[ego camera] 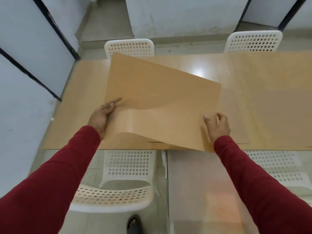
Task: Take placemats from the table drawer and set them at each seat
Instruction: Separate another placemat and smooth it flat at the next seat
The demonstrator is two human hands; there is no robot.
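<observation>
**Placemat held over the near-left seat**

Head view. Both hands hold one tan placemat above the table, in front of the near-left chair. The left hand grips the mat's left edge, thumb on top and fingers beneath. The right hand pinches the mat near its near-right corner, thumb on the upper face, fingers curled behind. The mat is skewed and lifted: its far-left corner rises toward the far-left chair, its near edge sags in a curve, and its near-right corner overhangs the table's near edge. Whether any part of it touches the table cannot be told.

A second mat lies flat on the table just right of the held one, partly under its right side; its outline is faint against the tabletop. A far-right chair stands behind the table, and a near-right chair is tucked below it. Both sleeves are red. A sandalled foot shows on the floor at the bottom of the frame.
</observation>
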